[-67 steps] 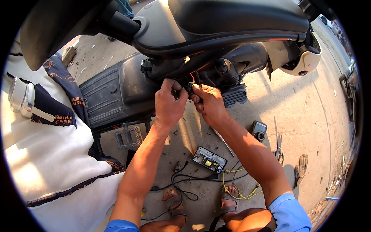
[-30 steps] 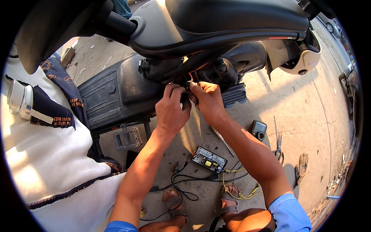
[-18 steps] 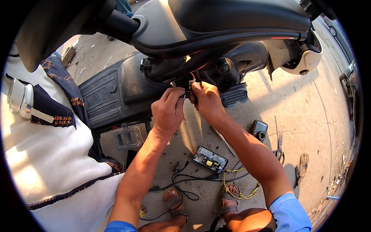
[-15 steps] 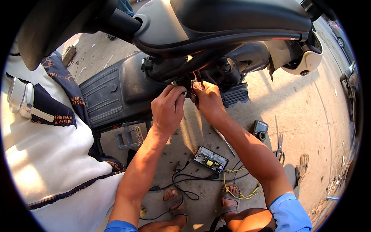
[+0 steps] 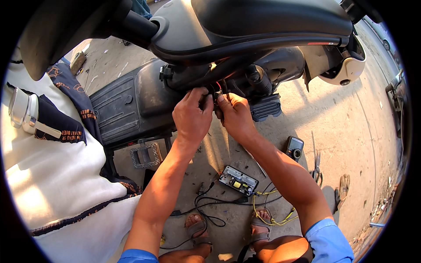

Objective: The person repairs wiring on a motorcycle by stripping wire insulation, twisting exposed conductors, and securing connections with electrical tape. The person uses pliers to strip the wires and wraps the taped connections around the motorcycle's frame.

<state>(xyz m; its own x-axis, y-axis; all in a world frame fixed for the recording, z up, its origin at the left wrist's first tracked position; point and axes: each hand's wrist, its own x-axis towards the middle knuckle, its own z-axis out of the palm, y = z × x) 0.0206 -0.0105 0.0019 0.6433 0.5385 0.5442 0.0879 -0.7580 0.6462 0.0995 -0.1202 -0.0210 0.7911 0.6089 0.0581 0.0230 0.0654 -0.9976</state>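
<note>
Both my hands work close together below the seat of an electric scooter (image 5: 256, 24), beside its dark frame. My left hand (image 5: 193, 116) is closed, thumb and fingers pinching a small dark piece mostly hidden by the fingertips. Just to its right, my right hand (image 5: 237, 113) pinches what looks like a small wire connector between thumb and forefinger. A red wire (image 5: 219, 85) runs down to that spot, with dark cable around it. The fingertips of the two hands nearly meet.
On the ground lie an opened charger (image 5: 239, 180) with its circuit board showing, black cables (image 5: 210, 202), yellow wires (image 5: 274, 221), a meter (image 5: 294, 148), pliers (image 5: 317, 168) and gloves (image 5: 343, 190). A white padded cover (image 5: 66, 175) hangs at left. A pedal (image 5: 146, 155) sticks out below the footboard (image 5: 116, 105).
My left hand has shifted slightly right and closer to the right hand, its fingers curling in further. My right hand has stayed nearly in place, still pinching.
</note>
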